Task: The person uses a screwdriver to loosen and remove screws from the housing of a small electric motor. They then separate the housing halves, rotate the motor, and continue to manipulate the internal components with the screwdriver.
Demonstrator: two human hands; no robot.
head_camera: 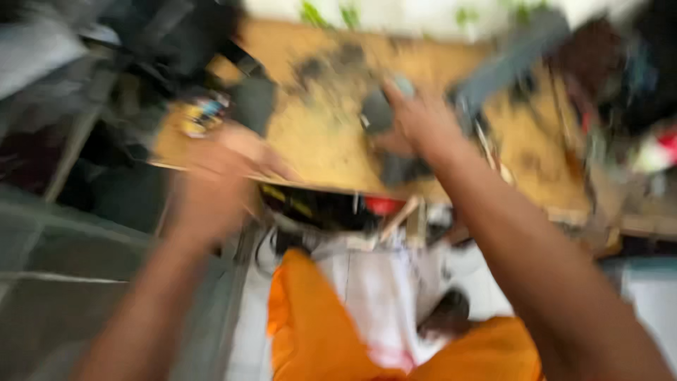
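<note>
The whole view is smeared by motion. My right hand (423,123) reaches over a stained wooden workbench (317,141) and wraps a dark grey object (377,109); what it is cannot be made out. My left hand (218,180) hovers at the bench's near edge, its fingers blurred, and I cannot tell whether it holds anything. A dark flat piece (254,102) lies just beyond it.
A long grey tool or bar (508,56) lies at the back right of the bench. Small coloured items (201,113) sit at its left end. Clutter fills the right side (635,85). Below are orange trousers (317,331) and a red object (384,206) under the bench.
</note>
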